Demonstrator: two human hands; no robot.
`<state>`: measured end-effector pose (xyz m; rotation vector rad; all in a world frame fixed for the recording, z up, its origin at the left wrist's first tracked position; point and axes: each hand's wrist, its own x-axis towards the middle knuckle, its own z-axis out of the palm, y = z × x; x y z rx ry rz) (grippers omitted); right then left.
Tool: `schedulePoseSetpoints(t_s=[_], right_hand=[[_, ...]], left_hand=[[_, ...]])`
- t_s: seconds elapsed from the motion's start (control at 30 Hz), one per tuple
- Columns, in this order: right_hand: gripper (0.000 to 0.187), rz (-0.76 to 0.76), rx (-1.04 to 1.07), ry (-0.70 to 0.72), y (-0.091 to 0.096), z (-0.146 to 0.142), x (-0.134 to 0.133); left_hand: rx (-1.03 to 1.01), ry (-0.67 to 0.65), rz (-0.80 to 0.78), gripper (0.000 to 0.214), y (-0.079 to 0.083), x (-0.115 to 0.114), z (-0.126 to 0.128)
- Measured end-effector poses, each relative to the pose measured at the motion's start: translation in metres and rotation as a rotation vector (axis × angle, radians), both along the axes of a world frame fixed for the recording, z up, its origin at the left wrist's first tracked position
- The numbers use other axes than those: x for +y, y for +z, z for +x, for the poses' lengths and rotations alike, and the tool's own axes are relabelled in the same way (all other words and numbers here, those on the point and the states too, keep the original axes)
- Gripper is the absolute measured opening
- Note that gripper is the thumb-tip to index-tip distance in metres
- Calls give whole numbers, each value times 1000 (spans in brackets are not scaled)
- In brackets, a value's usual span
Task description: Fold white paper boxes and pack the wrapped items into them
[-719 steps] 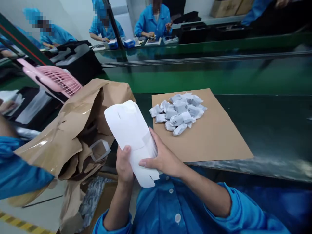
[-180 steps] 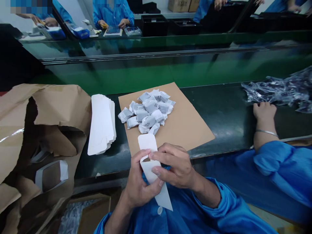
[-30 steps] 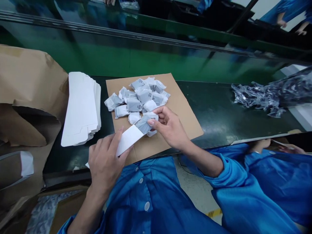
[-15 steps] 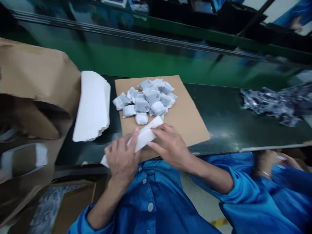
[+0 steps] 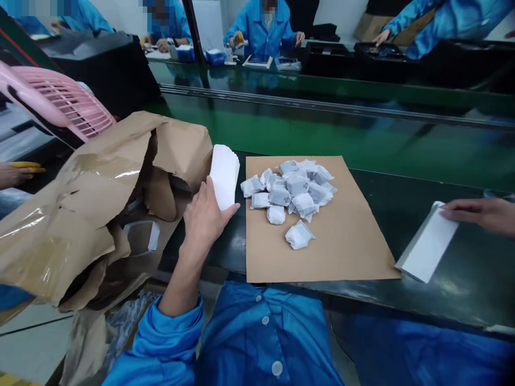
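Observation:
My left hand (image 5: 205, 222) grips the near end of a stack of white card blanks (image 5: 224, 177), which stands beside a torn brown paper bag (image 5: 173, 155). To the right of the stack lies a brown cardboard sheet (image 5: 346, 252) bearing a heap of small white-and-grey wrapped parcels (image 5: 286, 192). One parcel (image 5: 299, 235) sits apart, nearer me. My right hand is out of view. Far right on the dark belt, a co-worker's hand (image 5: 483, 214) rests on a folded white card sleeve (image 5: 427, 242).
A pink slotted plastic crate (image 5: 68, 99) sits behind the bag. A green-sided conveyor (image 5: 322, 134) runs across the view. Beyond it, several people in blue coats work at benches with black trays. At far left, another person's hand (image 5: 16, 174) holds something yellow.
My view has swung up and left. The white card no longer lies between my hands. My left hand has moved to the stack, and my right hand has left view.

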<state>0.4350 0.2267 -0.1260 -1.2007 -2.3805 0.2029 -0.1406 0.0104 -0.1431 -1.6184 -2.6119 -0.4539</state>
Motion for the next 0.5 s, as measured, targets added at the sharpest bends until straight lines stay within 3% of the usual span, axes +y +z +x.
schedulePoseSetpoints(t_s=[0.07, 0.17, 0.27, 0.3, 0.33, 0.4, 0.43, 0.5], right_hand=[[60, -15, -199, -163, -12, -16, 6], [74, 167, -254, -456, -10, -81, -20], [60, 131, -47, -337, 3, -180, -85], [49, 55, 19, -248, 5, -216, -111], [41, -169, 231, -112, 5, -252, -135], [53, -587, 584, 150, 2, -316, -171], [60, -677, 736, 231, -1, -340, -181], [48, -707, 898, 250, -3, -363, -186]], left_hand=[[-16, 29, -2, 84, 1, 2, 2], [-55, 70, 5, 81, 9, -2, -2], [-62, 78, 88, 82, 14, -11, 1], [-52, 67, 147, 84, 13, -15, 8], [-44, 44, 217, 86, 9, -20, 19], [-66, -51, 368, 95, -4, -32, 49], [-112, -116, 430, 100, -11, -40, 64], [-288, -274, 496, 108, -21, -57, 84]])
